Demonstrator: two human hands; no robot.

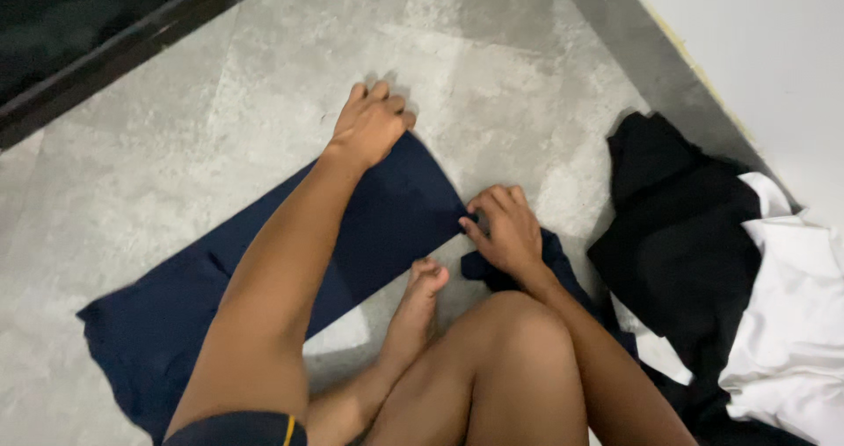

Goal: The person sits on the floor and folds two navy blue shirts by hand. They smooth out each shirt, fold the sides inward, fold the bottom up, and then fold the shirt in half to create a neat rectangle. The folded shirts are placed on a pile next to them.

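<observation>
Sitting on a grey tiled floor (264, 85), a person folds a navy blue garment (387, 217) spread flat in front of bare legs; a knee (519, 340) and a foot (422, 288) fill the near foreground. The right hand (505, 230) pinches the garment's near right corner between thumb and fingers. The left hand (369, 125), arm stretched across the cloth, presses its curled fingers on the far edge. The cloth lies mostly smooth but looks only partly folded, its lower left end loose and uneven. To the right sits an unfolded heap: a black garment (677, 226) and white cloth (791, 323), close beside the work. Farthest away, a dark door frame (114, 50) crosses the top left corner.
</observation>
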